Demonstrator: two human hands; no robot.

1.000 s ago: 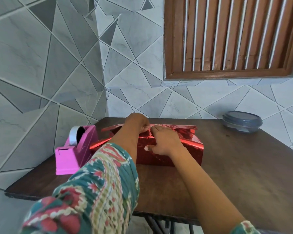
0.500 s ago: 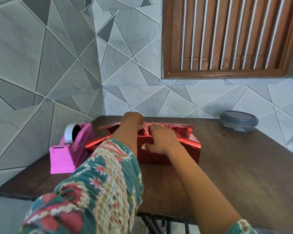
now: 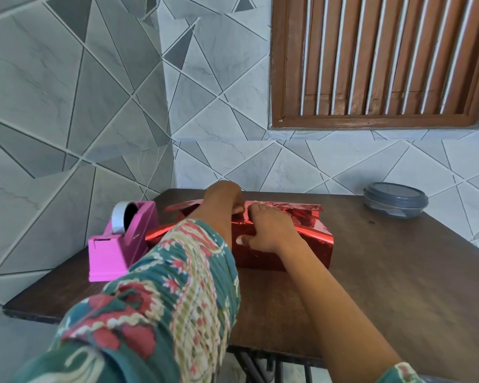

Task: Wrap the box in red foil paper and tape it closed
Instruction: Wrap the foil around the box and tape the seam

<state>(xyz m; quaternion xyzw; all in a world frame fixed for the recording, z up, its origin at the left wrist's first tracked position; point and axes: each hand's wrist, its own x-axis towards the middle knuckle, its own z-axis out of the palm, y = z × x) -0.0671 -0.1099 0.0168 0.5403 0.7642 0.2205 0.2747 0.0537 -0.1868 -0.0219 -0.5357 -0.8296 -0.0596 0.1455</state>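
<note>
A box covered in shiny red foil paper (image 3: 313,246) lies on the dark wooden table (image 3: 398,286), towards its back left. Both hands rest on top of it. My left hand (image 3: 224,196) curls its fingers down onto the foil at the top seam. My right hand (image 3: 263,228) lies flat over the top, thumb on the near side, pressing the foil down. Loose foil flaps stick out at the left end and along the far edge. A pink tape dispenser (image 3: 119,243) with a roll of tape stands left of the box.
A grey lidded round container (image 3: 394,199) sits at the table's back right, by the tiled wall. Tiled walls close the left and far sides. A wooden shuttered window (image 3: 379,59) is above. My patterned left sleeve hides part of the table's near left.
The hands hold almost the same spots on the box; the view has shifted slightly. The foil looks unchanged.
</note>
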